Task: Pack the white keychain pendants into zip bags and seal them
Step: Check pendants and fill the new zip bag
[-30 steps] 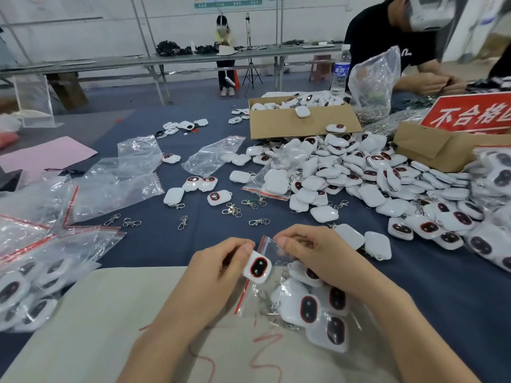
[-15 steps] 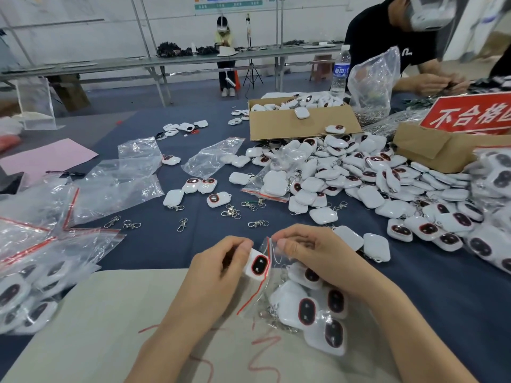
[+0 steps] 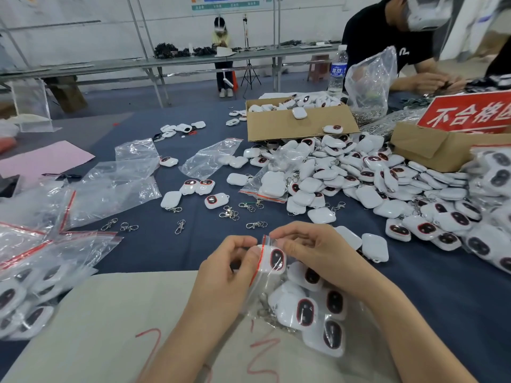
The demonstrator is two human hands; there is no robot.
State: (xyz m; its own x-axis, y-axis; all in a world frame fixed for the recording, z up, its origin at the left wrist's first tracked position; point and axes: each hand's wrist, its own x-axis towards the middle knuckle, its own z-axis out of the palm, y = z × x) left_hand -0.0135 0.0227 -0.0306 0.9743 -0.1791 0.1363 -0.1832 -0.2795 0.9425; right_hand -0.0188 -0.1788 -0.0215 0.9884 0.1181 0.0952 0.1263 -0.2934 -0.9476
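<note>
1. The surface (image 3: 171, 252) is carrying a loose pile (image 3: 373, 186) of pendants, far right.
2. The bag (image 3: 264, 293) is lying near centre, part filled, mouth unsealed.
3. The right hand (image 3: 315, 255) is pinching the bag's mouth, fingers clamped on plastic.
4. The left hand (image 3: 229, 275) is feeding a pendant (image 3: 276, 259) in, fingers clamped on it.
5. Filling appears to be ending; next comes pushing it down and pressing the red strip closed.

My table (image 3: 171, 252), dark blue cloth. Nearest me: beige mat (image 3: 110, 327). Right: heap of white keychain pendants (image 3: 359, 183). Far: open cardboard box (image 3: 298, 125). Centre: loose metal clasps (image 3: 179, 226). Left: empty zip bags (image 3: 116, 189); near left, filled bags (image 3: 25, 299). Far left: pink sheet (image 3: 44, 161).
</note>
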